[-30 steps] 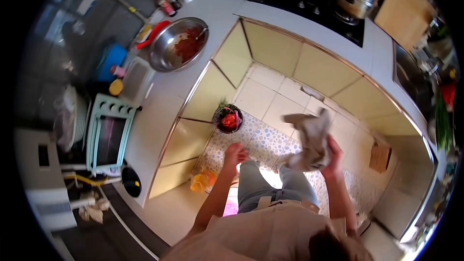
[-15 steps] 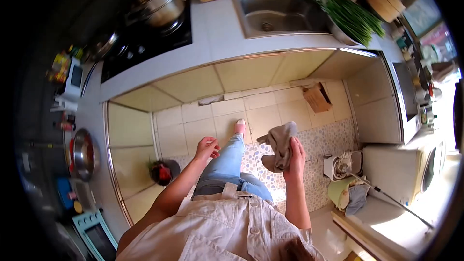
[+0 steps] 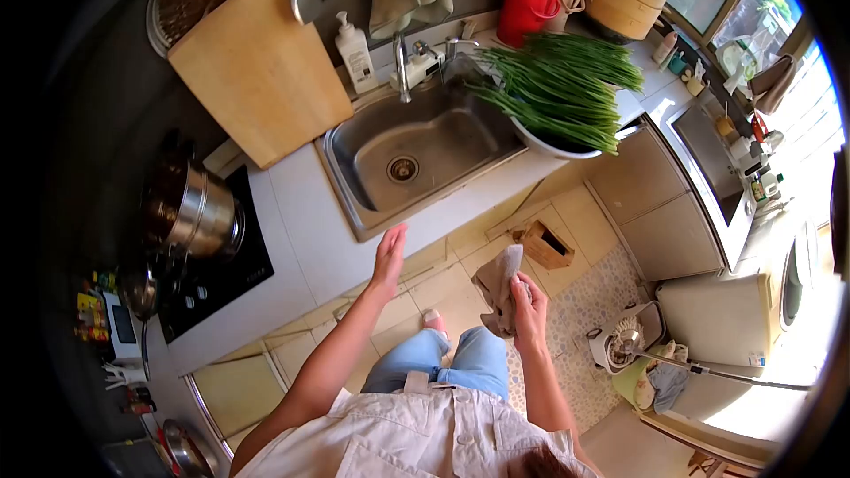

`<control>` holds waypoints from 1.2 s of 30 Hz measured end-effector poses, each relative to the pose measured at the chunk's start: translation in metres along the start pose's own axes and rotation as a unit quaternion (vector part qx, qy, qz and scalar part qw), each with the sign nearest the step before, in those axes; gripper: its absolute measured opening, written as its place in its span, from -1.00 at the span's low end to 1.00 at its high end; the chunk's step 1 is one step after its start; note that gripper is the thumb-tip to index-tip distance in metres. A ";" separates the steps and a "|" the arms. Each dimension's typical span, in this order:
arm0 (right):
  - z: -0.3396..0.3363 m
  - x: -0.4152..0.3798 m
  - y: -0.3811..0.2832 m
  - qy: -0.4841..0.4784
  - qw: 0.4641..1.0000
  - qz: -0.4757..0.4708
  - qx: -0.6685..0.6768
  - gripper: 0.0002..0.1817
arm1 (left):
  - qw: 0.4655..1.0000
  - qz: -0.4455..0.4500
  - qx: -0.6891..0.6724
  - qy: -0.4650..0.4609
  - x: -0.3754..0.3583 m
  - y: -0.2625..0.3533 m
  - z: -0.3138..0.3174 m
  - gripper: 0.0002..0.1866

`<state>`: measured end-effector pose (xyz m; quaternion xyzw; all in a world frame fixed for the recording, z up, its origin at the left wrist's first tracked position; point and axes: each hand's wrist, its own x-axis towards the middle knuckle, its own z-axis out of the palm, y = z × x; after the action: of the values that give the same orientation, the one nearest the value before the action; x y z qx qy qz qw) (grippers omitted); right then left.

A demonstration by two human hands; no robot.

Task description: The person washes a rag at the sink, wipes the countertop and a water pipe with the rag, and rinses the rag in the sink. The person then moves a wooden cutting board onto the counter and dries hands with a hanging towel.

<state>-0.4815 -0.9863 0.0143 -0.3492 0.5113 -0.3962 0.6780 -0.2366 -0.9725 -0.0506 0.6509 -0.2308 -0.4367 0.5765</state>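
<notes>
My right hand (image 3: 531, 308) grips a crumpled grey-brown cloth (image 3: 496, 294), which hangs to the left of the fingers above the floor. My left hand (image 3: 388, 258) holds nothing; its fingers are stretched out near the front edge of the counter, just below the sink's corner. The steel sink (image 3: 354, 199) has a drain in its basin and a chrome faucet (image 3: 403, 71) at its back edge. At the sink's right end, a big bunch of long green chives (image 3: 567, 84) lies in a metal bowl (image 3: 553, 150).
A wooden cutting board (image 3: 257, 66) leans left of the sink beside a soap bottle (image 3: 355, 53). A steel pot (image 3: 199, 208) stands on the black stove (image 3: 221, 274). Behind the chives is a red thermos (image 3: 529, 0). A cardboard box (image 3: 547, 246) and a mop bucket (image 3: 611, 350) are on the floor.
I have stepped closer to the sink, and the view has turned toward it. My left hand has risen toward the counter edge with its fingers straightened. The cloth stays in my right hand.
</notes>
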 end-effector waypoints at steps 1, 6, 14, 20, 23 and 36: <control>0.004 0.015 -0.003 -0.005 1.000 -0.005 0.007 -0.67 | 0.998 0.037 -0.013 -0.048 0.026 0.024 0.021 -0.66; 0.036 0.120 -0.003 -0.046 0.998 -0.002 -0.044 -0.67 | 0.988 0.100 -0.044 -0.110 0.176 0.090 0.101 -0.46; 0.110 0.295 -0.025 -0.153 0.979 0.062 -0.120 -0.64 | 0.990 0.021 -0.083 0.114 0.397 0.090 0.153 -0.31; 0.125 0.377 -0.013 -0.198 0.964 0.110 -0.137 -0.64 | 0.982 0.015 -0.136 0.131 0.442 0.118 0.210 -0.24; 0.132 0.394 -0.009 -0.208 0.961 0.126 -0.130 -0.64 | 0.984 0.022 -0.136 0.115 0.451 0.120 0.223 -0.16; 0.166 0.410 0.064 -0.090 0.964 0.252 -0.003 -0.63 | 0.915 -0.018 -0.385 0.121 0.385 0.050 0.145 -0.89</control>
<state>-0.2415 -1.3133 -0.1741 -0.2455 0.5206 -0.1783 0.7981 -0.1507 -1.3728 -0.1123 0.4307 0.0379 -0.4203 0.7978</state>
